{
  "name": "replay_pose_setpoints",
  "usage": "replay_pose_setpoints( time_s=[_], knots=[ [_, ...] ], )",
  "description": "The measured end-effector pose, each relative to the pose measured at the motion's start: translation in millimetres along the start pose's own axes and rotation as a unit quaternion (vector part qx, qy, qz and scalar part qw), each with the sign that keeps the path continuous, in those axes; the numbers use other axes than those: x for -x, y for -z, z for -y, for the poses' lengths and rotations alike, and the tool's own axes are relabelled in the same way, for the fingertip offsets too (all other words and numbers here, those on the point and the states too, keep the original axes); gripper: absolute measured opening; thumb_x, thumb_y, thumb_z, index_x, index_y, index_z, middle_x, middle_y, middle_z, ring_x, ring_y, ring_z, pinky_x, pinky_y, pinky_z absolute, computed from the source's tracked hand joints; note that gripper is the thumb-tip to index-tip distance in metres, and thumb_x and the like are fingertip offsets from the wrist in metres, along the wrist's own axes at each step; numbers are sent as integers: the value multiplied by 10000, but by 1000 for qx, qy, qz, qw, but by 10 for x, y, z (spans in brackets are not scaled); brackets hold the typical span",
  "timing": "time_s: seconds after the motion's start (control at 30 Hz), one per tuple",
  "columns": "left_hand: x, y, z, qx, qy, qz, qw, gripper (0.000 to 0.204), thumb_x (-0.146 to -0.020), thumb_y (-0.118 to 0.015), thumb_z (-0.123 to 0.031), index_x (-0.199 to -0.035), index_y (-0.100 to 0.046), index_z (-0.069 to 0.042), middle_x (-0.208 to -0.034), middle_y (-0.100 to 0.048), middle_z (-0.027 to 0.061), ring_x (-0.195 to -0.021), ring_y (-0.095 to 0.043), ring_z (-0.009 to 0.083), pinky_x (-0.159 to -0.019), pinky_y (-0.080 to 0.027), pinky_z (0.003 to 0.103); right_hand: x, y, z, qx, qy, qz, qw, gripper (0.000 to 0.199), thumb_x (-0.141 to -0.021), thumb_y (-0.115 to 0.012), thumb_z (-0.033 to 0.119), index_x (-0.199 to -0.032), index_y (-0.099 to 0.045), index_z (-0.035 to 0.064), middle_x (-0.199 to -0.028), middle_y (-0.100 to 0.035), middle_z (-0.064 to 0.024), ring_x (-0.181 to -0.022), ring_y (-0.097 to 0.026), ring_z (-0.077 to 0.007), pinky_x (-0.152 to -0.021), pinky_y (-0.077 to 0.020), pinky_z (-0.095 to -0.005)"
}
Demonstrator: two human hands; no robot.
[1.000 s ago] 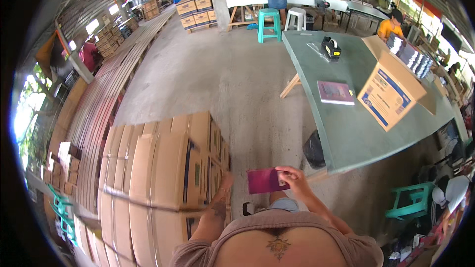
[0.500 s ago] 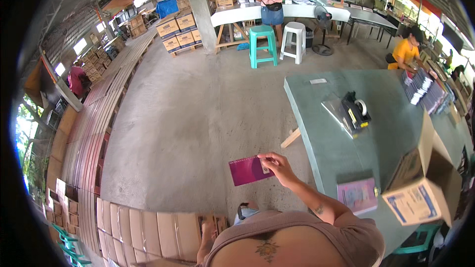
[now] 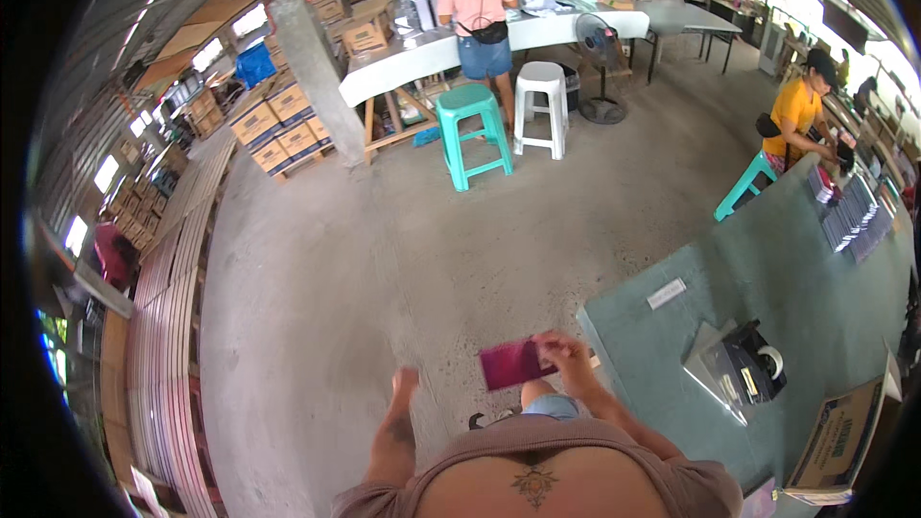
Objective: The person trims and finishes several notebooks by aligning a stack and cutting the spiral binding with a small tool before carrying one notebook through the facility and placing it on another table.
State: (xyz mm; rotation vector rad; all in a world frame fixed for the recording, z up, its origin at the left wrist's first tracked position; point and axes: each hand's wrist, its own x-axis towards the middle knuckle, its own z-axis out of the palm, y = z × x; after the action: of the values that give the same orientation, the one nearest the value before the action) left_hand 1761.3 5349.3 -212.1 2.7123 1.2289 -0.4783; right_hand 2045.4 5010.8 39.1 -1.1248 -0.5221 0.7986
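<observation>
My right hand [image 3: 566, 360] is closed on one end of a small purple spiral notebook [image 3: 511, 365], held out in front of my body above the concrete floor. The spiral edge is blurred now. My left hand [image 3: 406, 381] hangs forward over the floor, apart from any object. Motion smears it and its fingers cannot be made out. Just right of my right hand is the corner of a green-topped table [image 3: 628, 326]. On that table lie a black tape dispenser [image 3: 751, 369], a clear plastic sheet [image 3: 712, 364] and a white label strip [image 3: 666, 294].
An open cardboard box [image 3: 837, 436] stands at the table's near right. Ahead are a green stool [image 3: 470, 101], a white stool [image 3: 541, 86] and a standing fan [image 3: 602, 48]. One person [image 3: 477, 5] stands at the far table; another [image 3: 798, 110] sits right. Wooden pallets [image 3: 158, 384] line the left.
My view has shifted forward, so the stools look closer and the cartons at lower left have left the picture. My left hand has swung forward. The notebook stays in my right hand.
</observation>
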Motion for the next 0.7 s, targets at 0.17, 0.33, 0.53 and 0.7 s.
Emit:
replay_pose_setpoints(
  time_s=[0.17,0.33,0.53,0.7],
  knots=[
    [-3058,1302,-976,-161,-178,-113,964,235,-884,-527,-190,-994,-681,-50,-1056,-672,118,-974,-639,274,-768,-532,406,-1596,934,131,-71,102,-227,966,265,-833,-486,-51,-1017,-663,21,-900,-617,-11,-800,-541,-84,-753,-445,-233],
    [-4562,1972,-1861,175,-189,136,957,553,-963,-466,-450,-1336,-516,-45,-1363,-520,174,-1245,-493,340,-1060,-367,436,-2968,1913,236,-70,162,-366,914,237,-861,-501,-44,-1007,-674,26,-915,-613,4,-794,-533,-76,-735,-436,-229],
    [-5424,2708,-1020,-24,74,199,977,434,-956,-430,-376,-1244,-569,-81,-1205,-603,149,-1085,-570,284,-923,-439,431,-4685,2312,837,-70,162,-368,913,271,-886,-452,-45,-1039,-661,37,-948,-609,19,-839,-533,-68,-772,-444,-233],
    [-7691,3252,-2594,-90,-34,195,976,327,-924,-470,-303,-1107,-622,-79,-1082,-632,165,-955,-606,308,-813,-469,455,-5935,3182,832,-87,139,-441,882,290,-828,-466,-71,-1040,-646,9,-942,-630,-16,-839,-583,-106,-767,-488,-280]
  ],
)
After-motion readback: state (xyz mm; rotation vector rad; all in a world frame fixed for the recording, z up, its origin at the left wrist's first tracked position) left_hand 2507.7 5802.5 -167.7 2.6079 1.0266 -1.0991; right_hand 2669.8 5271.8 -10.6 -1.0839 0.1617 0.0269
